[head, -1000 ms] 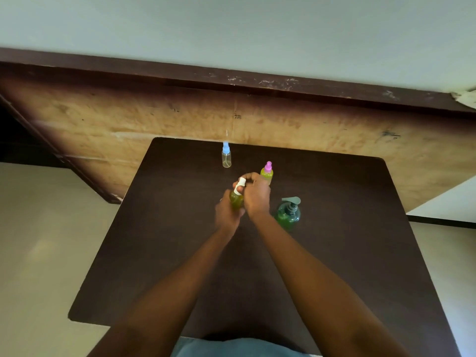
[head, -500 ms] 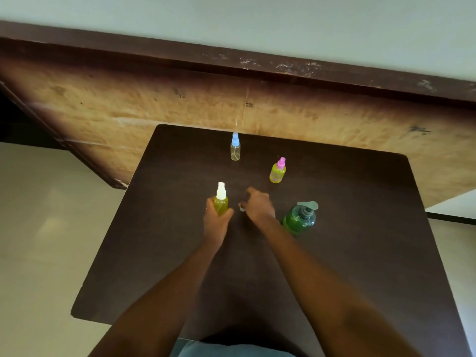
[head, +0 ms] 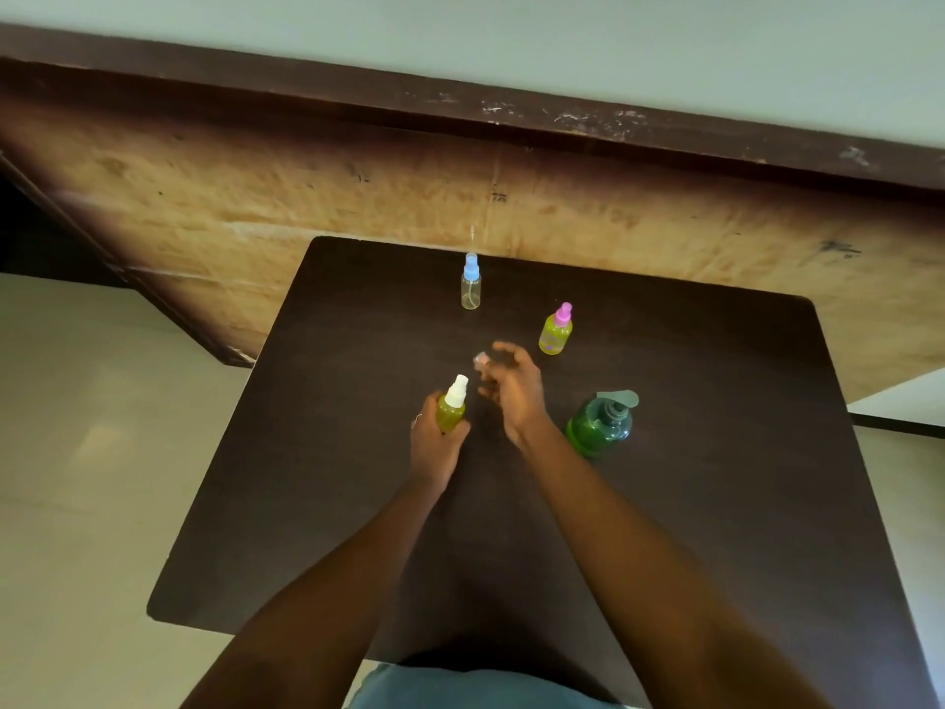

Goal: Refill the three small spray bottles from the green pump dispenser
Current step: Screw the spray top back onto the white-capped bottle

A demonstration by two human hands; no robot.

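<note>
Head view: my left hand [head: 434, 445] grips white-capped spray bottle [head: 451, 410], upright above tabletop [head: 307, 478]. Right hand [head: 516, 394] fingers [head: 507, 349] near small clear cap [head: 480, 358]; grasping or not, cannot tell. Next, I judge: cap on, then empty-looking blue-capped bottle [head: 471, 288] to green pump dispenser [head: 601, 426].
</note>
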